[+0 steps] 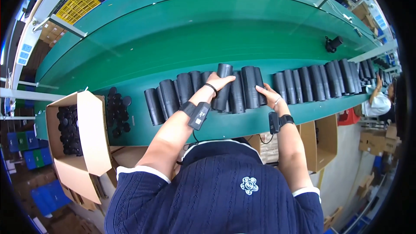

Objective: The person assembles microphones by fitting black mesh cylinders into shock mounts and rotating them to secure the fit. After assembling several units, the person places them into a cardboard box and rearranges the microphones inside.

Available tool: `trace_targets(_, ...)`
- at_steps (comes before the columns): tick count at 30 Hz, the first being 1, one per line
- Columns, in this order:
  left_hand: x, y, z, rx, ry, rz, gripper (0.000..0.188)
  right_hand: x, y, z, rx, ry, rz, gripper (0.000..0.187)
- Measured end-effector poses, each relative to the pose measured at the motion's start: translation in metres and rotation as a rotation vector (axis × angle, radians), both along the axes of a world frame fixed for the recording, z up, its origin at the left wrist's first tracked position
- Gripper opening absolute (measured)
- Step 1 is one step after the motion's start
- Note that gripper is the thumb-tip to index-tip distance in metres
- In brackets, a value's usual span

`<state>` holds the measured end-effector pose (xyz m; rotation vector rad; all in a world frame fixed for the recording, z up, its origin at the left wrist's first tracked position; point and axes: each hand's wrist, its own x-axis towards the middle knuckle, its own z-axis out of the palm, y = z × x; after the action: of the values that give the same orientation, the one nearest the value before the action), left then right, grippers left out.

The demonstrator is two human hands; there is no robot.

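Note:
My left hand [220, 82] is closed around a black ribbed cylinder [224, 69], its thumb laid across the front. This cylinder is raised a little above its neighbours in the row. At the row's right end, my right hand [272, 95] has its thumb and fingers apart. It touches the side of the last black cylinder [259, 78] there. Several similar cylinders [168, 95] lean side by side left of my left hand. Another black cylinder [248, 87] lies between my hands. The undersides of both hands are hidden.
A green bench [195, 126] carries everything. More cylinders [320, 80] line its right side. Small black round caps [118, 110] lie loose at left, beside an open carton [93, 134] of similar pieces. A black part [333, 44] stands far right. Another person [379, 101] works at the right.

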<state>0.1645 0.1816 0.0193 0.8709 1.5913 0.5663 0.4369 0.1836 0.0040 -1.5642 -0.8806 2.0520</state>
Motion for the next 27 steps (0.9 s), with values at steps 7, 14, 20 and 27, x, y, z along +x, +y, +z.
trace_targets(7,-0.033,-0.031,0.006,0.0,0.469,-0.123,0.106,0.015,-0.006,-0.001,0.08,-0.111,0.07,0.092)
trace_targets(14,-0.01,-0.062,0.034,0.104,0.856,-0.183,0.108,-0.018,-0.018,-0.006,-0.01,0.012,0.059,0.088)
trace_targets(20,-0.018,-0.077,0.027,0.153,0.941,-0.12,0.099,-0.05,-0.015,-0.038,0.3,-0.103,0.104,0.096)
trace_targets(27,-0.023,-0.092,0.051,0.163,0.984,-0.192,0.112,-0.067,-0.003,-0.046,0.409,-0.301,0.237,0.095)
